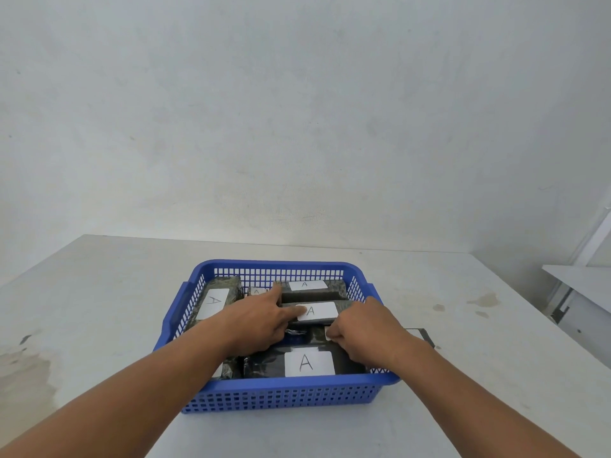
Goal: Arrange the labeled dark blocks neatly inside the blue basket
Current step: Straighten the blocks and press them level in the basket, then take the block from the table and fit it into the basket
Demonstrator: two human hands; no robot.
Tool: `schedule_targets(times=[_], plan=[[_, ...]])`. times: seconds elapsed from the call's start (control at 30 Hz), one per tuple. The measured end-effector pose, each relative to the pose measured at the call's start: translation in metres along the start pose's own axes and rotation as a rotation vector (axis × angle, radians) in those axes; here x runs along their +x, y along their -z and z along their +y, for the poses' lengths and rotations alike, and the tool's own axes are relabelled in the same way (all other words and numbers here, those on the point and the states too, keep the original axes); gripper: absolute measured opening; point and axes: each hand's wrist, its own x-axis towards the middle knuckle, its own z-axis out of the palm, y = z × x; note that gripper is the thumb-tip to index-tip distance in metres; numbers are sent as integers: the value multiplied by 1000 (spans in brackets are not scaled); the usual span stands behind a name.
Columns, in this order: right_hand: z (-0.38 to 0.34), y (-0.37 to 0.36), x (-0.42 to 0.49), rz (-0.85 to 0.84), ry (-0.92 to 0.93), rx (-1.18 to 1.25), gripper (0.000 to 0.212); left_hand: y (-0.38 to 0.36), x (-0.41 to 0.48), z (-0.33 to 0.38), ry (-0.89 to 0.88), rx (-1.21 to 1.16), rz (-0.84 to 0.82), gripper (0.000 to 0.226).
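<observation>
Inside the blue basket [281,398], your left hand [261,320] has its index finger laid straight toward the far block [334,294]. Its thumb, spread from that finger, presses the label of the middle block [330,310]; the other fingers are hidden. Your right hand [367,328] has its fingers curled down onto a half-hidden block [319,335] just below the middle one.

These blocks look rigid and brick-like, wrapped in dark glossy film that is probably slick, so I would grip them by the long sides or short ends, not the paper labels, which could lift. How heavy they are cannot be told.

Room is tight. The left block [216,300] lies lengthwise along the left wall, the near block [309,362] fills the front, and a small block [256,291] sits wedged at the back. The mesh walls crowd your knuckles. Outside, a dark flat object [421,335] lies on the surface [99,292] just beside the basket's right wall.
</observation>
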Motion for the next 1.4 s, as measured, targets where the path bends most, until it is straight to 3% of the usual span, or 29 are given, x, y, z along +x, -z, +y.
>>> schedule_targets(times=[0.17, 0.3, 0.4, 0.63, 0.87, 1.0, 1.13, 1.27, 1.4], plan=[[13, 8, -7, -17, 80, 178, 33, 1, -2, 0, 9, -15, 44, 47], [29, 11, -9, 126, -39, 338, 30, 1, -5, -4, -5, -63, 110, 43], [39, 11, -6, 223, -105, 256, 26, 1, -3, -4, 5, -108, 164, 40], [29, 0, -2, 39, -113, 141, 23, 1, -2, -4, 102, -176, 188, 26], [32, 0, -5, 50, -110, 256, 26, 8, -10, -6, 144, -231, 215, 36], [51, 8, -17, 238, -147, 612, 22, 20, -9, -10, 192, -237, 318, 34], [86, 15, -28, 394, -322, 692, 20, 27, -5, -17, 290, -202, 322, 41], [104, 5, -43, 206, -462, 680, 27, 26, -5, -25, 517, -75, 312, 54], [100, -12, -53, -64, -402, 616, 47, 23, -8, -25, 580, -118, 268, 56]])
